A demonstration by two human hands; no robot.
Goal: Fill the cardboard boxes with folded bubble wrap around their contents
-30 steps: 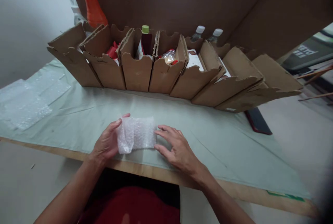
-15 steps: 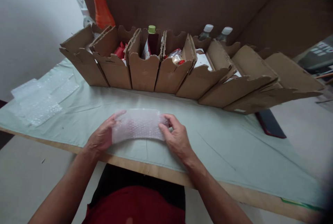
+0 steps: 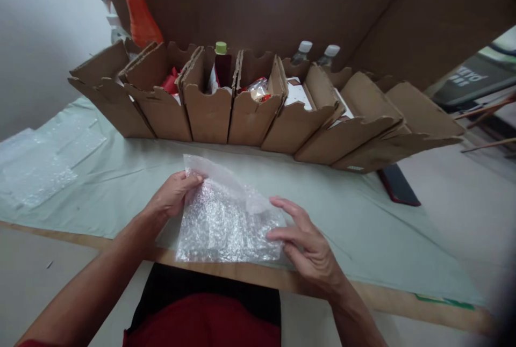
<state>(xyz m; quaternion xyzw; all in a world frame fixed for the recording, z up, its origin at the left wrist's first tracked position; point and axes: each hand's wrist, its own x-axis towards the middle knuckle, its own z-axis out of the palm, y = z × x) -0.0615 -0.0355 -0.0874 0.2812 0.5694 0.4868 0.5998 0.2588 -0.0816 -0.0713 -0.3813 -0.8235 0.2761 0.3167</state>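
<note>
A clear bubble wrap pouch [image 3: 229, 229] hangs tilted over the table's front edge, with a smoother flap-like strip along its top. My left hand [image 3: 177, 191] is closed on the pouch's upper left side, thumb in front. At the right edge, my right hand [image 3: 308, 245] has its fingers spread, the fingertips lying against or just over the plastic; whether they press on it is hard to see. More bubble wrap pieces [image 3: 36, 170] lie flat on the left of the table.
Behind the hands stands a row of several cardboard bins [image 3: 209, 116] holding packets and bottles. An orange bottle [image 3: 141, 16] rises at the left end. A dark flat object [image 3: 399, 186] lies at the right end. Pale green cloth [image 3: 342, 207] covers the table.
The pouch, earlier a narrow band stretched between both hands, now shows a broad face hanging lower. My right hand has moved right and down, and its fingers have spread.
</note>
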